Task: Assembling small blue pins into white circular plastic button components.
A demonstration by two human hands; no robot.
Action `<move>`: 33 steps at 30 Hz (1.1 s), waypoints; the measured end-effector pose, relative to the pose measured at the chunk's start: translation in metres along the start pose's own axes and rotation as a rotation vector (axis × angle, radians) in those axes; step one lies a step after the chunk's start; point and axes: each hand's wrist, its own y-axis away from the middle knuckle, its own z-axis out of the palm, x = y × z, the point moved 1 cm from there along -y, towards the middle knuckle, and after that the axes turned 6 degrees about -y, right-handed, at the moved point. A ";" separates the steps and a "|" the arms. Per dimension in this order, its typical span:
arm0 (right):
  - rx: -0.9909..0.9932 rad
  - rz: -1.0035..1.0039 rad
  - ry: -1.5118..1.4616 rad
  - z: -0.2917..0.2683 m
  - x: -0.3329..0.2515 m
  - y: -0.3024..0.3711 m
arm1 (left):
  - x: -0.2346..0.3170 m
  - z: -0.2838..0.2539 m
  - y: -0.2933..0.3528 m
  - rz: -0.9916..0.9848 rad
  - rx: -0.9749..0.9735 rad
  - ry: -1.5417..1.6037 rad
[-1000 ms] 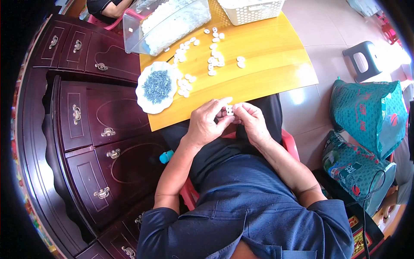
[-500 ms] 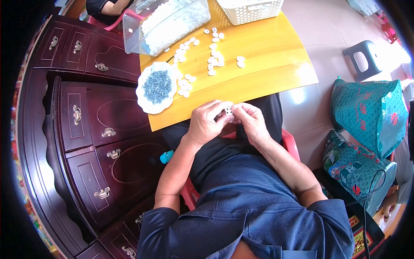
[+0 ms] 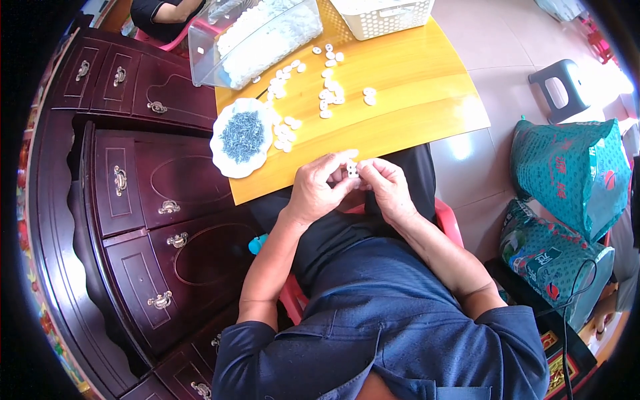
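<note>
Over my lap, just off the table's near edge, my left hand (image 3: 319, 188) pinches a small white piece with dark holes (image 3: 352, 171). My right hand (image 3: 389, 192) meets it there, thumb and fingers closed on the same piece from the right. Part of the piece is covered by fingertips. Beyond my left hand, a scalloped white dish (image 3: 220, 148) holds a heap of dark metal screws (image 3: 243, 136). Several small white oval pieces (image 3: 331, 93) with holes lie scattered across the yellow table (image 3: 420, 80).
A clear bin (image 3: 203, 63) full of white parts and a white perforated basket (image 3: 383, 25) stand at the table's far side. Dark wooden drawers (image 3: 127, 153) line the left. Green bags (image 3: 567, 173) and a grey stool (image 3: 559, 90) are right. Another person's arm (image 3: 177, 12) shows far left.
My left index finger has lifted slightly off the white piece, so more of it shows. The view has shifted a little; both hands stay in nearly the same place.
</note>
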 end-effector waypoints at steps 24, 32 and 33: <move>0.108 -0.088 -0.003 0.011 -0.013 0.006 | 0.003 0.030 0.011 -0.499 0.046 0.585; 0.098 -0.108 -0.002 0.009 -0.011 0.004 | 0.002 0.029 0.011 -0.495 0.046 0.580; 0.099 -0.107 -0.001 0.009 -0.010 0.004 | 0.003 0.029 0.010 -0.477 0.040 0.562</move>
